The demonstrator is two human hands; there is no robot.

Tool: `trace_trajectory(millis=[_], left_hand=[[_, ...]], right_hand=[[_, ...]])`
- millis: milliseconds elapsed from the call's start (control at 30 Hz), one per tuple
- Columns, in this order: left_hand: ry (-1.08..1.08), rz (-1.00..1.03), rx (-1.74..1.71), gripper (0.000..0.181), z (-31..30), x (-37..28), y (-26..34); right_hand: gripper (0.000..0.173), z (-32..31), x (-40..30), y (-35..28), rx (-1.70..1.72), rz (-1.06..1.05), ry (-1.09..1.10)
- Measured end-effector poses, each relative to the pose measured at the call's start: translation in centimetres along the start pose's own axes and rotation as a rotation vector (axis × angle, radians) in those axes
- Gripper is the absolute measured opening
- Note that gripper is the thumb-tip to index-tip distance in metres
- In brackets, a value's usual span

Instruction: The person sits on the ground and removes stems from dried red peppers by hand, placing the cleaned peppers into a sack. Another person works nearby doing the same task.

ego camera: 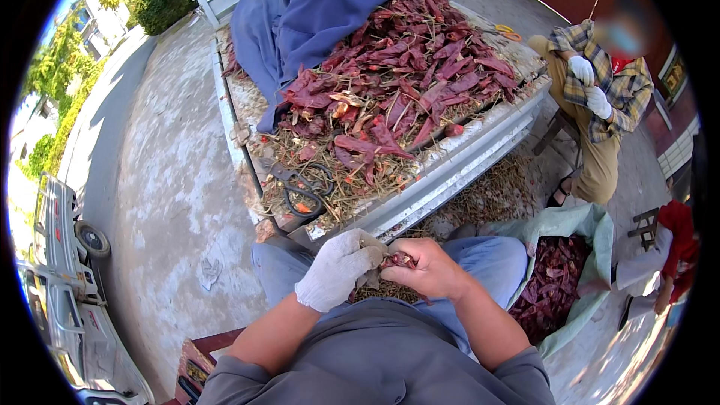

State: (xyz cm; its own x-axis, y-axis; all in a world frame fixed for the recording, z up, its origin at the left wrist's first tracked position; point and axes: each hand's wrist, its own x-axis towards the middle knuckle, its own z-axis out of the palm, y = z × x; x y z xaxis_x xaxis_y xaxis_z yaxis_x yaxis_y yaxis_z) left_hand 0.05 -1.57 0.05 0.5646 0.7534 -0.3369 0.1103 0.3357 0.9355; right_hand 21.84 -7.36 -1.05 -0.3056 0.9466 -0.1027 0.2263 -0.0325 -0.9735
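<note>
Above my lap, my right hand (430, 270), bare, grips a dried red chili pepper (400, 260) between thumb and fingers. My left hand (342, 267), in a white knit glove, pinches at the same pepper's end, and the two hands' fingertips nearly touch. The gloved fingers hide part of what they hold. In front of me, a heap of dried red chili peppers (416, 62) with stems and straw lies on a truck bed. Black-handled scissors (304, 194) rest on the litter at the bed's near left corner.
A blue cloth (315, 17) covers the heap's left side. The bed's metal side panel (450, 163) stands close before my knees. At my right, an open pale green sack (602, 253) holds peppers. A seated person (607, 84) works beyond it. Orange-handled scissors (508, 32) lie behind.
</note>
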Motion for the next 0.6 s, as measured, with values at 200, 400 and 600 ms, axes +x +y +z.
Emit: trace_trajectory(millis=[200,400,600], left_hand=[[-0.099,-0.030,-0.498,0.019,-0.3,-0.1,-1.9],[-0.014,-0.033,-0.540,0.019,1.0,-0.2,-1.5],[0.197,0.196,-0.538,0.018,0.8,1.1,-0.7]], right_hand=[[0.020,1.3,-0.3,0.9,0.194,-0.085,0.067],[0.015,1.6,-0.7,1.8,0.359,-0.040,0.127],[0.012,1.9,-1.8,0.1,0.268,-0.156,0.116]])
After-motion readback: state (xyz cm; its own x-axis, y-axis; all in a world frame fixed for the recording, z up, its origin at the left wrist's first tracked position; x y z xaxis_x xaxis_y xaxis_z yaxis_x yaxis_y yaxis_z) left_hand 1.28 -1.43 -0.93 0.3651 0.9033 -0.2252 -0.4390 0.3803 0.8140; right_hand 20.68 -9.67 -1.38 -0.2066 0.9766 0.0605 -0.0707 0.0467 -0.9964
